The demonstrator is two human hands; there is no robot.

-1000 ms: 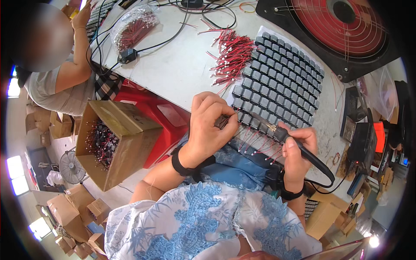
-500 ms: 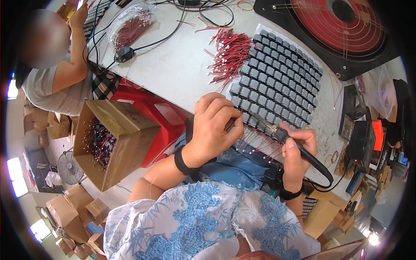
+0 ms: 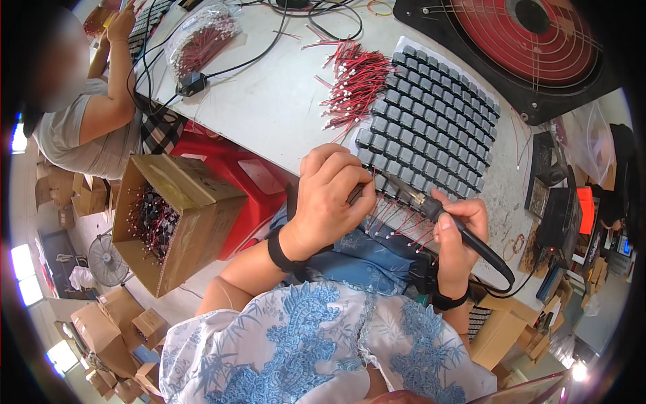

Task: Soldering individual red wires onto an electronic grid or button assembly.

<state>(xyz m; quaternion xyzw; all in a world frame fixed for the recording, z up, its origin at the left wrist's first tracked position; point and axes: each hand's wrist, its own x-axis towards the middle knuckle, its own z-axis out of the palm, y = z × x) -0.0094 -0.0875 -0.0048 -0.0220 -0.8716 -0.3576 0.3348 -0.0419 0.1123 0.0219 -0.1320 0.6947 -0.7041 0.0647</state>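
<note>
right hand gripping soldering iron, left hand beside blocks, carton marks blurred

Bench layout, clock read about the block grid

Block grid lay on the table; 12 o'clock pointed away from the wearer. Loose wire leads adjoined it at 10 o'clock; bagged leads lay farther out that way. Fan: 2 o'clock. Left hand: 8 o'clock. Right hand: between 5 and 6, soldering iron in it. Past the table edge toward 8: stool, then carton with wired parts inside. Co-worker: 9 o'clock.
</note>
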